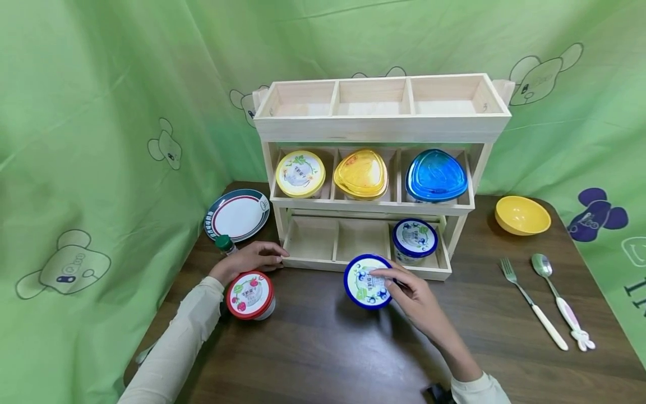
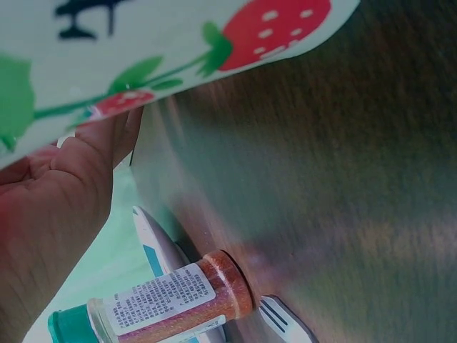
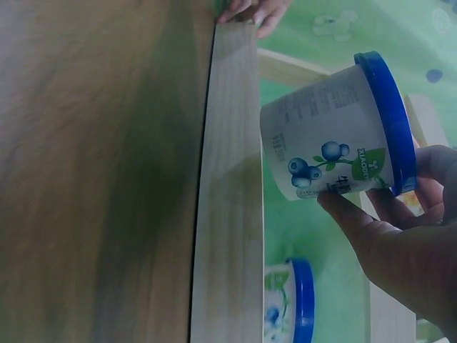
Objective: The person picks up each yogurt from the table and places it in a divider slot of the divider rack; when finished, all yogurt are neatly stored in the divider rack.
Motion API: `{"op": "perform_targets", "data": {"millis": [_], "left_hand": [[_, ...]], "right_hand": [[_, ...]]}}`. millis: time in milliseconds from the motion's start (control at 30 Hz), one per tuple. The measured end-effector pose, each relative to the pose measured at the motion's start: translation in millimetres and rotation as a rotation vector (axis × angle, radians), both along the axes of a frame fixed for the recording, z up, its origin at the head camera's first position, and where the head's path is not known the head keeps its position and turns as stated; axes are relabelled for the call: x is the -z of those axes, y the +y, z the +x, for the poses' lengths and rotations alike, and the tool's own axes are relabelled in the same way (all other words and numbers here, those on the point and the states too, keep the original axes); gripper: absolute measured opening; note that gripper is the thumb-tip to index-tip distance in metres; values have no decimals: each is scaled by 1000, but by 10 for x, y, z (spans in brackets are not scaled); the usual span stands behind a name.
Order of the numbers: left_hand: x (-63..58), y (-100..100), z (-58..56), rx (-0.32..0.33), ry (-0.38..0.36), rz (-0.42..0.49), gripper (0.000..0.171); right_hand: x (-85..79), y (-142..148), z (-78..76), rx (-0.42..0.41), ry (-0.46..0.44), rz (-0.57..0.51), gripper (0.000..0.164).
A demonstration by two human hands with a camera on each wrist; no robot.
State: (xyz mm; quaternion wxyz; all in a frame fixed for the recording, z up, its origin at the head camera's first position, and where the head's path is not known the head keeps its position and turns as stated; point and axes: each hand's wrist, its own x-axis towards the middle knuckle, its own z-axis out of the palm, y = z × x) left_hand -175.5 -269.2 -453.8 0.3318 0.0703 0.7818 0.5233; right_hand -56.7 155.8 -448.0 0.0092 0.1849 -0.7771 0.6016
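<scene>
My right hand [image 1: 411,292] holds a blue-lidded tub with blueberry pictures [image 1: 367,281] in front of the wooden shelf's bottom row. In the right wrist view, the fingers and thumb grip this tub [image 3: 335,132] by its side and lid, tilted above the tray's front board [image 3: 232,179]. My left hand [image 1: 254,257] touches the left front corner of the bottom tray [image 1: 313,262], its fingers mostly straight. Close to that wrist stands a red-lidded strawberry tub [image 1: 249,294]. A second blue-lidded tub [image 1: 415,238] sits in the bottom row's right compartment.
On the middle row stand a yellow-lidded tub [image 1: 300,174], an amber-lidded container [image 1: 360,174] and a blue-lidded container [image 1: 436,175]. A plate [image 1: 239,213] and a green-capped spice bottle [image 2: 164,304] are at left. A yellow bowl [image 1: 522,215], fork [image 1: 535,306] and spoon [image 1: 562,303] lie right.
</scene>
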Motion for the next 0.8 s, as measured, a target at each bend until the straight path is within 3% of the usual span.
{"op": "perform_targets", "data": {"millis": [167, 300, 500, 800], "left_hand": [[13, -8, 0, 11, 22, -7, 30], [12, -20, -2, 5, -3, 15, 30], [44, -49, -30, 47, 10, 52, 26], [37, -10, -14, -7, -9, 27, 28]], "right_hand": [[-43, -114, -145, 4, -66, -22, 28], [-70, -177, -295, 32, -138, -67, 30], [-84, -238, -495, 85, -159, -90, 32], [-46, -367, -701, 164, -232, -96, 33]]}}
